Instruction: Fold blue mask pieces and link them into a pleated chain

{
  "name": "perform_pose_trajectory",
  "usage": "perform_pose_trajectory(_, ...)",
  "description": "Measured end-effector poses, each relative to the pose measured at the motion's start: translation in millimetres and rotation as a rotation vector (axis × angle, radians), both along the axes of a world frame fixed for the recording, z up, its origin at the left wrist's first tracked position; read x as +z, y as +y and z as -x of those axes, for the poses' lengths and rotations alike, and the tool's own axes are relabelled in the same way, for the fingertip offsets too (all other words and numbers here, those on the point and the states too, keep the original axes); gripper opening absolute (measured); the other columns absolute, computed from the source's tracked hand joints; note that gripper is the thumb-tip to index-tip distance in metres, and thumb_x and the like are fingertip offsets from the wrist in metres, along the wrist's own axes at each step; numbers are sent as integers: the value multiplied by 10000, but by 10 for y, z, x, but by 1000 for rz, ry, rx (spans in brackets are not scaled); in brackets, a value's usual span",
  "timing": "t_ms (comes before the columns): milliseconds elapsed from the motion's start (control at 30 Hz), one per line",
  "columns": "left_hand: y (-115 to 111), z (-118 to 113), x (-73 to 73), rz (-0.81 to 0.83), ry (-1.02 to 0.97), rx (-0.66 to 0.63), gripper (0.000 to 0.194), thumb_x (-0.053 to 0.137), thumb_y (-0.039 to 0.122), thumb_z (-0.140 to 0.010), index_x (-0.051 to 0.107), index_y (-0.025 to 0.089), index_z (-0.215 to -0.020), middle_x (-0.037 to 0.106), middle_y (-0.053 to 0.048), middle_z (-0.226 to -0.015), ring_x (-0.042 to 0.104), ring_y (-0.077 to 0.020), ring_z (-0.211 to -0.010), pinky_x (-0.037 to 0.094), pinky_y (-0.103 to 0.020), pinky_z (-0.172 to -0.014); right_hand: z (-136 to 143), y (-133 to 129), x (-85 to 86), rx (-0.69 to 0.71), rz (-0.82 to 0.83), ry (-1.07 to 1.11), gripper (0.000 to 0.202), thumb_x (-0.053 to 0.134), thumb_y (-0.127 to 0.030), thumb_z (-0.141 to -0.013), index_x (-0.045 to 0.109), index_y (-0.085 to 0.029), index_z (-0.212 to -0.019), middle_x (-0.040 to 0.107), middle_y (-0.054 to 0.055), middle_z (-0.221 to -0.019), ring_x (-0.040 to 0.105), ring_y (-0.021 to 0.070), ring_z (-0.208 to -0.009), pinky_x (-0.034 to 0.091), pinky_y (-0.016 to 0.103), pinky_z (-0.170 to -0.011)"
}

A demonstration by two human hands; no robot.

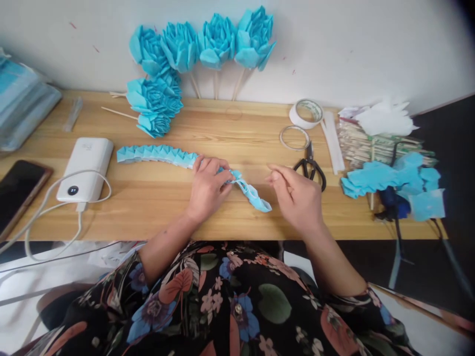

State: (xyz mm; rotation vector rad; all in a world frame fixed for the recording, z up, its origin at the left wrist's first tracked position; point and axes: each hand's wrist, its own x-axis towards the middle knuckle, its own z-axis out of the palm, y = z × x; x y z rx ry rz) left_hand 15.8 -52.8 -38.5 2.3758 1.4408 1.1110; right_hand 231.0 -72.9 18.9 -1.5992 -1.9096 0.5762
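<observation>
A long pleated strip of blue paper [159,154] lies across the middle of the wooden table, its right end loose and twisted. My left hand [211,185] is closed on the strip near its middle, fingers pressed on the folds. To the right of the strip's loose end, apart from it, my right hand [297,195] is held with thumb and forefinger pinched together. Whatever may be between those fingertips is too small to make out. Black-handled scissors [309,165] lie just behind my right hand, which partly hides them.
Several blue paper flowers [217,42] stand or lie at the back. Tape [306,113] sits back right, near bundled sticks and blue paper pieces [374,178]. A white power bank [86,168] with a cable and a phone [22,193] are on the left.
</observation>
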Motion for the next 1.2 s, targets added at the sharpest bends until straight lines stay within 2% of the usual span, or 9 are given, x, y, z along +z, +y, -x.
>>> perform_pose_trajectory(200, 1, 0, 25, -16, -14, -7, 85, 659, 198, -869, 707, 240, -813, 669, -36, -997, 579, -214, -980, 356, -509, -1048, 129, 148, -172, 190, 357, 351, 432, 528, -302, -946, 534, -225, -1371, 729, 74, -1143, 694, 200, -950, 544, 353, -825)
perform_pose_trajectory(333, 2, 2, 27, -61, -26, -23, 71, 666, 200, -871, 712, 241, -837, 677, -32, -1006, 582, -211, -978, 368, -499, -1039, 229, 213, -194, 224, 447, 437, 451, 525, -318, -939, 525, -208, -1377, 732, 44, -960, 643, 156, -742, 511, 299, -651)
perform_pose_trajectory(400, -5, 0, 25, -72, -20, -17, 74, 668, 198, -870, 713, 245, -834, 681, -28, -1006, 582, -216, -995, 363, -501, -1046, 248, 221, -198, 225, 456, 462, 441, 539, -322, -925, 546, -190, -1345, 711, 25, -868, 614, 144, -691, 491, 287, -623)
perform_pose_trajectory(500, -22, -4, 25, -75, -8, -4, 85, 661, 201, -873, 713, 253, -830, 683, -25, -1004, 580, -222, -1019, 345, -509, -1065, 250, 212, -219, 226, 464, 532, 429, 584, -303, -885, 566, -178, -1295, 687, 11, -836, 630, 148, -748, 513, 300, -702)
perform_pose_trajectory(633, -35, -3, 26, -84, -12, -5, 78, 656, 206, -875, 704, 248, -830, 680, -27, -1002, 576, -221, -1014, 340, -506, -1064, 266, 137, -235, 149, 410, 565, 429, 632, -278, -832, 586, -190, -1249, 653, -7, -806, 620, 145, -743, 519, 303, -714)
perform_pose_trajectory(833, -38, -1, 34, -85, -5, 16, 88, 649, 182, -864, 683, 231, -799, 677, -28, -970, 581, -213, -965, 384, -473, -1000, 360, -64, -199, 85, 165, 348, 394, 597, -193, -853, 600, -253, -1243, 673, -9, -841, 640, 156, -805, 514, 338, -856)
perform_pose_trajectory(933, -43, 1, 40, -91, 2, 27, 88, 645, 185, -864, 674, 228, -793, 672, -29, -964, 577, -215, -956, 385, -473, -995, 369, -125, -202, 77, 111, 309, 377, 591, -190, -864, 606, -259, -1234, 689, -3, -862, 654, 167, -826, 517, 346, -873)
perform_pose_trajectory(1000, -47, 4, 40, -89, 6, 30, 89, 637, 185, -868, 670, 226, -796, 669, -33, -970, 571, -217, -960, 379, -478, -999, 338, -133, -207, 82, 127, 333, 360, 582, -226, -889, 605, -256, -1247, 700, 7, -878, 662, 174, -832, 526, 351, -865)
perform_pose_trajectory(1200, -49, 9, 37, -85, -14, 5, 90, 641, 194, -876, 685, 234, -808, 667, -30, -978, 569, -217, -977, 372, -481, -1001, 226, -26, -217, 75, 313, 515, 408, 469, -413, -989, 530, -264, -1363, 731, 61, -1001, 690, 218, -925, 540, 418, -908)
